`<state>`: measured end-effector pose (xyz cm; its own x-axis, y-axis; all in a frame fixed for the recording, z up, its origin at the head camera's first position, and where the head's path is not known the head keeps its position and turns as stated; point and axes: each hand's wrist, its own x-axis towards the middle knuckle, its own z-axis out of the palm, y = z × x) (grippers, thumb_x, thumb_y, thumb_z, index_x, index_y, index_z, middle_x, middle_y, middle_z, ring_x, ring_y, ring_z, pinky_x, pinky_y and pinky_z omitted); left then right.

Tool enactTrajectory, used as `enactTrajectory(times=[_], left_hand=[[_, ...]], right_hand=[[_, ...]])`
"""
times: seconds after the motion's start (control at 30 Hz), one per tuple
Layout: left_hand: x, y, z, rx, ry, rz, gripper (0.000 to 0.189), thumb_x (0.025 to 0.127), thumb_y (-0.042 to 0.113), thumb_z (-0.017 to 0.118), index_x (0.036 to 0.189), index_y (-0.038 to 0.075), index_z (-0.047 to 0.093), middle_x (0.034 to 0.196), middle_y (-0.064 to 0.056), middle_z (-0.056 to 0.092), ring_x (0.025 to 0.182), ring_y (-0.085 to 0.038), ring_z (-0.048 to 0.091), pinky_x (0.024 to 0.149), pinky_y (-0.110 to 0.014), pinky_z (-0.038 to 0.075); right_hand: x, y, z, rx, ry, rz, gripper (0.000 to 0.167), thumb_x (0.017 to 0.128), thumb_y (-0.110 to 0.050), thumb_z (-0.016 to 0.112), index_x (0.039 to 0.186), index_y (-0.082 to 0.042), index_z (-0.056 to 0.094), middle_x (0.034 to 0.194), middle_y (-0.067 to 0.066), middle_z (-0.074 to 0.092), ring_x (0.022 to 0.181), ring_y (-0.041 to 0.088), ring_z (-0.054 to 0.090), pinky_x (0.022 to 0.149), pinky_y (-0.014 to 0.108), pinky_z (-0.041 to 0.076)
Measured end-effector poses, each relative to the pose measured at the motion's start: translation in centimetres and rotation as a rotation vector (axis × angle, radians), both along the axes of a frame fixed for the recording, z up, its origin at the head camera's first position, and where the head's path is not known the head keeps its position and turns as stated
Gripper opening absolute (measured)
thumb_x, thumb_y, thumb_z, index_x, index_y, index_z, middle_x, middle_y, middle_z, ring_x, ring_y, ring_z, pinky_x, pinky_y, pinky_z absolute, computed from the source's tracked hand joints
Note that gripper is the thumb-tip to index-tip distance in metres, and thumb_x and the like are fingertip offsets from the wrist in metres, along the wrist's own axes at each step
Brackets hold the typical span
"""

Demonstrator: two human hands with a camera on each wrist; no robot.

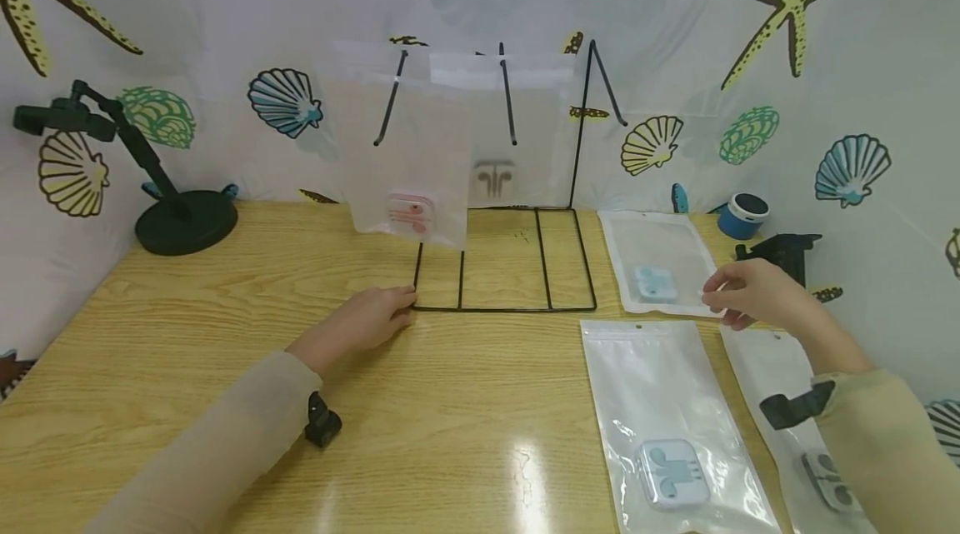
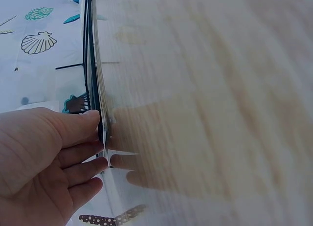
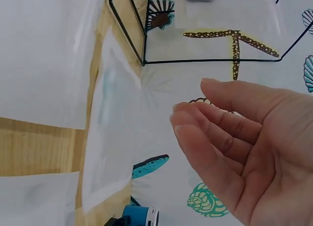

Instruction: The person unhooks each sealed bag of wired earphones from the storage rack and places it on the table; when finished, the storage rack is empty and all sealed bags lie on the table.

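Note:
A black wire display rack (image 1: 506,311) with prong hooks stands on the table. My left hand (image 1: 365,321) is at its front left corner; in the left wrist view, the thumb and fingers pinch the base wire (image 2: 91,55). From the hooks hang a clear bag (image 1: 401,126) with a pink earphone case (image 1: 411,215) and another bag (image 1: 536,113) with greyish earphones (image 1: 495,180). Over the lower right edge of a flat white bag (image 1: 626,238) with a light blue earphone case (image 1: 656,285), my right hand (image 1: 757,292) is loosely curled, holding nothing in the right wrist view.
Nearer me lie a bag (image 1: 637,376) with a white earphone case (image 1: 673,474) and another bag (image 1: 772,367) with dark earphones (image 1: 831,482). A blue jar (image 1: 742,217) and a black stand (image 1: 787,255) are at back right. A black round-based stand (image 1: 186,222) is at back left.

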<state>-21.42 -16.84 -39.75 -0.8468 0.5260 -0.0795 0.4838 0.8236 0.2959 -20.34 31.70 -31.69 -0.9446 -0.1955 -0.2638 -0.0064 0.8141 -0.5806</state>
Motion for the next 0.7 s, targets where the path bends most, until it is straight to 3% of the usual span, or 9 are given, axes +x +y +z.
enactTrajectory(times=[0.43, 0.7], left_hand=[[0.0, 0.0, 0.1, -0.004, -0.014, 0.003, 0.043, 0.095, 0.015, 0.053, 0.131, -0.007, 0.047, 0.135, -0.021, 0.043, 0.12, -0.037, 0.044, 0.097, -0.048, 0.038], [-0.1, -0.1, -0.1, -0.002, -0.02, 0.009, 0.043, 0.095, 0.015, 0.053, 0.131, -0.006, 0.047, 0.135, -0.02, 0.043, 0.12, -0.037, 0.043, 0.097, -0.048, 0.037]], right_hand=[[-3.3, -3.2, 3.4, -0.046, 0.168, 0.006, 0.034, 0.091, -0.023, 0.06, 0.11, 0.005, 0.057, 0.085, 0.012, 0.064, 0.071, 0.021, 0.061, 0.064, 0.031, 0.055], [-6.0, -5.9, 4.2, -0.132, 0.256, -0.012, 0.031, 0.091, -0.022, 0.06, 0.109, 0.003, 0.058, 0.09, 0.014, 0.064, 0.073, 0.021, 0.061, 0.065, 0.034, 0.055]])
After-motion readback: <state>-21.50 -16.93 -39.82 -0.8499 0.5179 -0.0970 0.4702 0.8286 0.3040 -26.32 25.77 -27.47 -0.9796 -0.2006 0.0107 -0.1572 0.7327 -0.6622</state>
